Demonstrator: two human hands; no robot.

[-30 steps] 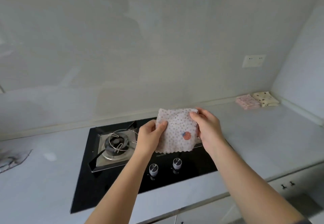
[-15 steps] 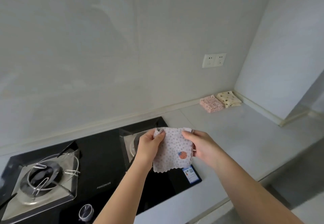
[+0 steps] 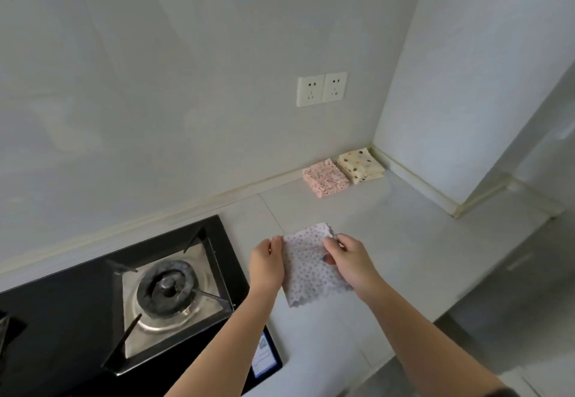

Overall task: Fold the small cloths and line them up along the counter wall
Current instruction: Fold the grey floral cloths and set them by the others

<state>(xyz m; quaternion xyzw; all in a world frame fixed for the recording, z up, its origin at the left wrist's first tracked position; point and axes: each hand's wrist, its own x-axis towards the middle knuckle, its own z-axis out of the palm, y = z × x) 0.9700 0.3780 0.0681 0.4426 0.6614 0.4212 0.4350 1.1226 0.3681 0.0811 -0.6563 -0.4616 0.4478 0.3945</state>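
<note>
Left hand (image 3: 267, 264) and right hand (image 3: 350, 261) pinching upper corners, dotted scallop-edged cloth (image 3: 311, 275) hanging, seemingly above pale counter (image 3: 404, 241).

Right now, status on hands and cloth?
Left hand, right hand pinch dotted cloth above counter. Pink cloth, cream cloth folded at wall. Stove left, off path.

The cloth (image 3: 311, 272) between the fingers of the left hand (image 3: 267, 267) and right hand (image 3: 350, 264) is white with small mauve dots (a dark blue mark shows just under the right fingers). Well beyond the fingertips, the pink cloth (image 3: 325, 177) has dark speckles, the cream cloth (image 3: 359, 163) brown and yellow dots. Left of the fingers the hob (image 3: 62, 319) is black, its label (image 3: 264, 356) blue and white; the counter (image 3: 404, 256) pale grey.
</note>
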